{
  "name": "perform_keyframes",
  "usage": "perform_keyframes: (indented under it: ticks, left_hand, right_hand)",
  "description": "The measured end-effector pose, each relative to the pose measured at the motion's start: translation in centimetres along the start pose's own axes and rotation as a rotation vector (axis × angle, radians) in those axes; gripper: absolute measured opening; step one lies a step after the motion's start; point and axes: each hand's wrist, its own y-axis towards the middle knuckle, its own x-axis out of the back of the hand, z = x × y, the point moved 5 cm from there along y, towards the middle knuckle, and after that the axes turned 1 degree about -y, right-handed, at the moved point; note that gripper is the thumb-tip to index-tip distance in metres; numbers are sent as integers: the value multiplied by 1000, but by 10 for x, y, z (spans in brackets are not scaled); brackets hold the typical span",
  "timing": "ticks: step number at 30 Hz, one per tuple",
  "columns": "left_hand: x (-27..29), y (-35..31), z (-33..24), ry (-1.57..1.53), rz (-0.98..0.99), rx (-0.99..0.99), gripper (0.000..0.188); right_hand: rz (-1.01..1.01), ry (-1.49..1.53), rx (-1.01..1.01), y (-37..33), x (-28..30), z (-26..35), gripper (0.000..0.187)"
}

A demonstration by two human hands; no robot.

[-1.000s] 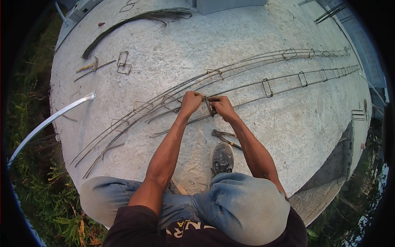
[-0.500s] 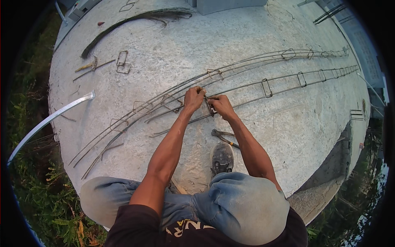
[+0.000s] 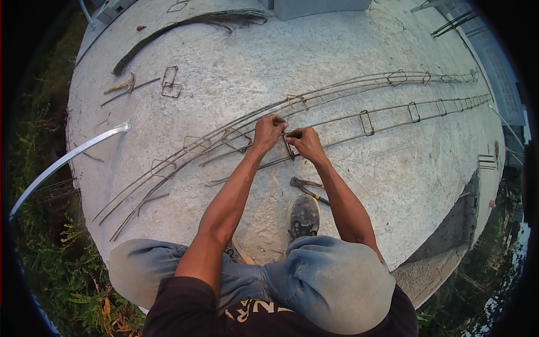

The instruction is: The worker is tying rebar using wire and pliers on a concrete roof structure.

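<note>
Leftmost, a pale curved metal strip arcs over the grass at the left edge of the frame, its end resting on the concrete slab. Above it, in the upper left, lie a long dark frond, a few loose rods, and spare wire stirrups.

Moving right, long rebar rods sweep from lower left up toward the upper right, with rectangular stirrups threaded along them. At centre frame the left hand is clenched over the upper rod, knuckles up, pinning it. Just beside it, nearly touching, the right hand pinches a stirrup where it crosses the lower rods; whether a tie wire sits between the fingers is too small to tell.

Below the hands, pliers lie on the slab just above the toe of a shoe, within easy reach. Further right, already-spaced stirrups stand on the rods, running to the upper right.

To do this well, I judge the stirrup should be held square to the rods and matched to its neighbours' spacing, with the left hand keeping the rod from rolling while the right one works. A loose hold would probably let the stirrup tilt or slide.
</note>
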Motion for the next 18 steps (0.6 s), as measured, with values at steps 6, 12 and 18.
perform_keyframes:
  ticks: [6, 12, 18]
  left_hand:
    - [2, -1, 2, -104, 53, 115, 36]
    - [-7, 6, 9, -80, 299, 91, 57]
    - [-18, 4, 1, 141, 214, -122, 72]
  right_hand:
    - [2, 8, -5, -3, 3, 4, 31]
    - [12, -52, -3, -2, 3, 12, 29]
    - [22, -55, 51, -6, 7, 17, 27]
